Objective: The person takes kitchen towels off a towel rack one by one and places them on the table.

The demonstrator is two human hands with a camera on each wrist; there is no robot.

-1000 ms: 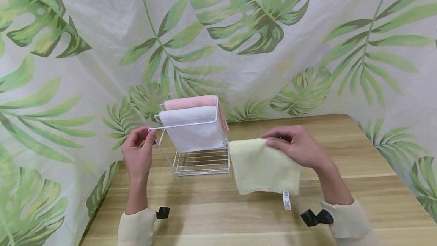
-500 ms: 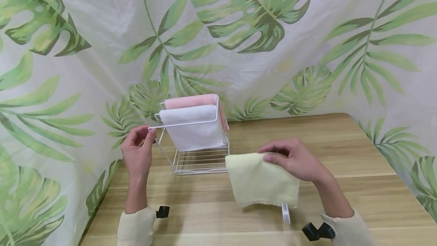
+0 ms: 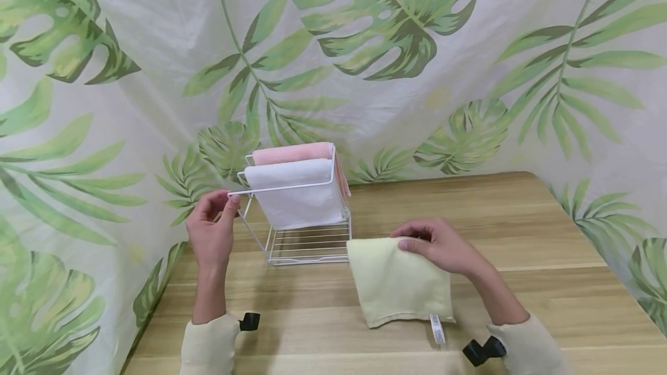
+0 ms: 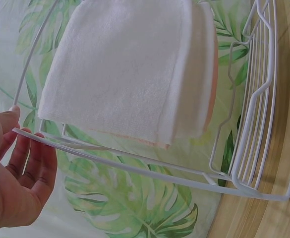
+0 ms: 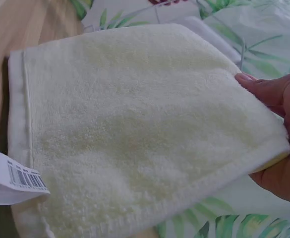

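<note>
A white wire rack (image 3: 307,260) stands on the table, with a white towel (image 3: 292,198) and a pink towel (image 3: 292,153) draped over its upper bars. My left hand (image 3: 211,227) pinches the front bar's left corner between thumb and fingers; the left wrist view shows that wire (image 4: 135,171) running away from the fingertips. To the right of the rack, my right hand (image 3: 435,246) pinches the folded top edge of a pale yellow towel (image 3: 401,285). It hangs down over the table, and a printed label (image 5: 16,179) sticks out from its lower edge.
The wooden table (image 3: 521,236) extends to the right and in front of the rack. A leaf-patterned cloth (image 3: 365,103) hangs behind and to the left. Small black devices (image 3: 484,352) sit at both sleeve cuffs.
My right hand has lowered the yellow towel toward the table's front, then shifted slightly left. My left hand has stayed at the rack's corner, and the draped towels look the same.
</note>
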